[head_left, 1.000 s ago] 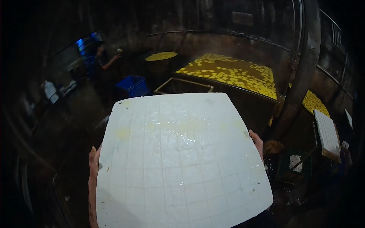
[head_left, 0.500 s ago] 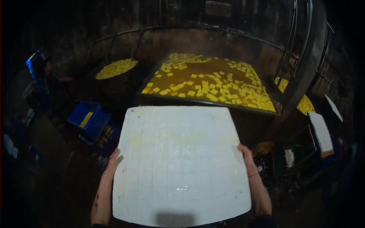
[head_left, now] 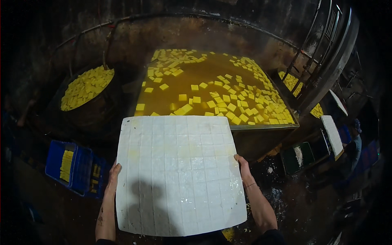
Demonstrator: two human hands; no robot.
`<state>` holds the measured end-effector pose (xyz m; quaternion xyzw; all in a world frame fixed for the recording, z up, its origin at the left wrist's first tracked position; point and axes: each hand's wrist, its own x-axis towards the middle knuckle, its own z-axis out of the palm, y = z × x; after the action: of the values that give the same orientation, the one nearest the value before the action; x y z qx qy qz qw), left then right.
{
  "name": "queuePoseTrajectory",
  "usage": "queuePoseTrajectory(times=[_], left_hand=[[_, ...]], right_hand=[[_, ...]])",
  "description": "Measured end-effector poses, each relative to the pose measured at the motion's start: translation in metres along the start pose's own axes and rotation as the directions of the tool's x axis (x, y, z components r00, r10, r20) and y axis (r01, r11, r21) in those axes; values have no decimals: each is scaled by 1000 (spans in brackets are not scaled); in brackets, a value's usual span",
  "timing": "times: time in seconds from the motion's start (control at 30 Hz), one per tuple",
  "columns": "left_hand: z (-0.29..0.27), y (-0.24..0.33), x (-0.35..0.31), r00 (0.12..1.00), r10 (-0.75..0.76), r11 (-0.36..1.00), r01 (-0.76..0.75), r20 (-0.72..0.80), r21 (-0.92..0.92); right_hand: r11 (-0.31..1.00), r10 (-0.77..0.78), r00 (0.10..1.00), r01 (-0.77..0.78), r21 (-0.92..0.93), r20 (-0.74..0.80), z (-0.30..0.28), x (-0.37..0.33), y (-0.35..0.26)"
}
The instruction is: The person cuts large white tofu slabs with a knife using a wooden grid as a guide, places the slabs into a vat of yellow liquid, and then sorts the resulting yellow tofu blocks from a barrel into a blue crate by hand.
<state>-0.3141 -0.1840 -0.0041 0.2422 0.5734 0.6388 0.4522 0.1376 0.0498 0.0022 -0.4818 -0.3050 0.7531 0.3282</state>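
A broad white slab of tofu, marked with a grid of squares, spans the space between my hands. My left hand grips its left edge, thumb on top and the other fingers hidden beneath. On the opposite edge, my right hand holds it the same way. Whether a board lies under the slab cannot be seen. Just beyond its far edge is a big rectangular vat of brown liquid, where many yellow tofu squares float. A dark shadow falls across the slab's near left part.
To the left stand a round vat heaped with yellow pieces and blue crates, one holding yellow pieces. A slanted post rises at right. Past it are a dark green tub, another white slab and a person.
The view has tilted down and turned right, bringing the slab and my hands closer to the vat. More of the round vat shows, and a person appears at right. Both hands keep their grip.
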Motion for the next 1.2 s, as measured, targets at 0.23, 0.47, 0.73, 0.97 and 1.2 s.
queuePoseTrajectory(times=[0.23, 0.47, 0.73, 0.97, 1.2], left_hand=[[-40, -25, 57, 996, -82, 997, 82, 15, -1], [-83, -48, 30, 966, -251, 948, 259, -66, 186], [-63, -64, -205, 665, 289, 726, 317, -689, 610], [9, -105, -228, 715, 73, 982, 72, -695, 177], [-4, -124, -239, 625, 145, 987, -150, -767, 64]], right_hand=[[999, 34, 999, -34, -15, -37, 24, 14, -6], [962, 6, 991, 29, -270, 131, -45, 51, 6], [52, -191, 979, 83, -995, 72, -133, 5, 56], [670, 656, 755, -590, -450, -14, -205, -19, 115], [492, 450, 838, 55, -869, 308, -152, -151, 136]])
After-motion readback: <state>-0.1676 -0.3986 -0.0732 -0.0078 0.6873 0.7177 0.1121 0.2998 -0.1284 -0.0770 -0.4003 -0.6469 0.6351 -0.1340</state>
